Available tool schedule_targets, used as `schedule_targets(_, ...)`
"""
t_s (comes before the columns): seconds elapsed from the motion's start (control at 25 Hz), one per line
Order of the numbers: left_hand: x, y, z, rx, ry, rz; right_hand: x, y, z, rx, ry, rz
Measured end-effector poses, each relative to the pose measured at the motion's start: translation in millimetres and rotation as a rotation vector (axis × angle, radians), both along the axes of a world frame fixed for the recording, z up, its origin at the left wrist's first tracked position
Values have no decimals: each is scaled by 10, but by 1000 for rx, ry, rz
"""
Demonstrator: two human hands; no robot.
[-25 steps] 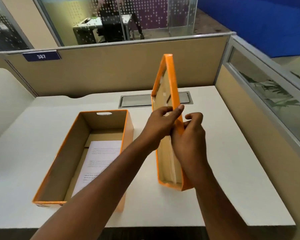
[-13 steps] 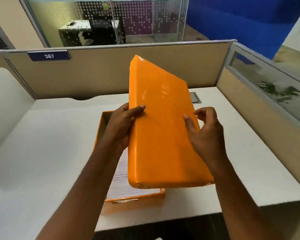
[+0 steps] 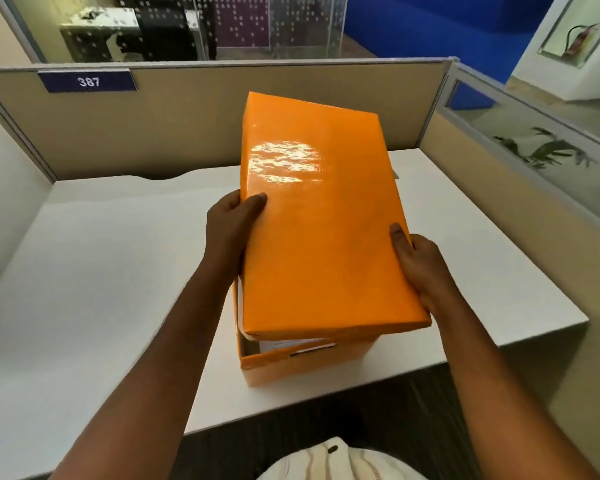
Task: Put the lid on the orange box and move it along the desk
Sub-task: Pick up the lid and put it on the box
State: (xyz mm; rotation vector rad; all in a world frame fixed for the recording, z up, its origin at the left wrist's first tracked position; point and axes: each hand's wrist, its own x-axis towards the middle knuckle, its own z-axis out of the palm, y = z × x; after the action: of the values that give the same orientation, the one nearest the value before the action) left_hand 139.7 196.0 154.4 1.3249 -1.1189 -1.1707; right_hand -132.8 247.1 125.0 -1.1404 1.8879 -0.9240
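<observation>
- White surface (image 3: 84, 271) carries the orange box (image 3: 309, 367) at its near edge.
- Orange lid (image 3: 319, 220) hovers tilted over the box, near end raised off the rim.
- Left hand (image 3: 231, 226) clasps the lid's left side.
- Right hand (image 3: 418, 265) clasps its right side.

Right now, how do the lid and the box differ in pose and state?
The lid is held above, skewed and tilted, top face up; the box stands on the desk, still open at the near end with paper showing inside. The lid is in the grip of the left hand and right hand by its long edges; the box is untouched. Both are glossy orange.
</observation>
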Motion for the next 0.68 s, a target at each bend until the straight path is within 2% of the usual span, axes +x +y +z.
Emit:
schedule_targets(0.12, -25, 121, -202, -32, -141, -9, 44, 5, -163, -33, 36, 5)
schedule_targets(0.24, 4, 186, -467, 69, -216, -15, 85, 11, -408, -30, 54, 49)
schedule_targets(0.44, 34, 249, -882, 130, -260, 59, 141, -16, -800, 18, 42, 90)
schedule_targets(0.68, 151, 241, -1114, 228, -254, 131, 243, -77, -950, -29, 87, 85)
